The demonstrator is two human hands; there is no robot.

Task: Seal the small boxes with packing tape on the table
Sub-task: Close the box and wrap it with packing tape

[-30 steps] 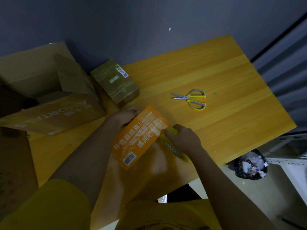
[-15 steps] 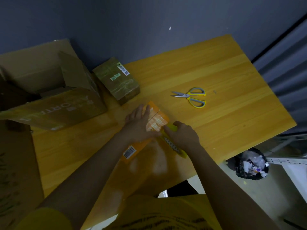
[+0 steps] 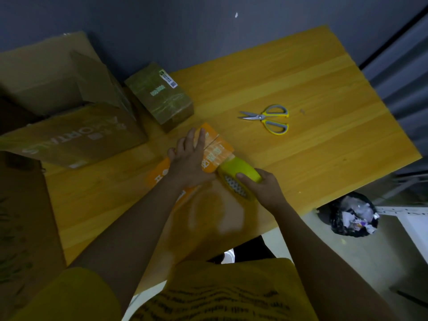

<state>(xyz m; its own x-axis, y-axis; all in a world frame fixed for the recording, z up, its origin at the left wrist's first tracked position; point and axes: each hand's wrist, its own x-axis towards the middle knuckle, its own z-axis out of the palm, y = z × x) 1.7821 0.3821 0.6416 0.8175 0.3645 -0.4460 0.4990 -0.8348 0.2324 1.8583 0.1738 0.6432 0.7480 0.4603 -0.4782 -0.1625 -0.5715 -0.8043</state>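
Left hand [image 3: 188, 158] lay flat, fingers straight, pinning the orange box [image 3: 214, 149] mid-table, while the right hand [image 3: 261, 188] gripped the tape dispenser [image 3: 238, 176] touching the box's near-right end, seam running up-left away from it, so probably a pull toward the body.

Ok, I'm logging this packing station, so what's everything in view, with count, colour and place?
orange box: one, orange, table middle, under the left hand.
tape dispenser: one, yellow-green, against the orange box's right end.
brown box: one, brown, taped, table's far left.
big carton: one, brown, flaps open, left of the table.
scissors: one pair, yellow and grey, table's far right part.
table: one, yellow wood.
rubbish bag: one, black, floor at right.
left hand: flat on the orange box.
right hand: grip on the tape dispenser.
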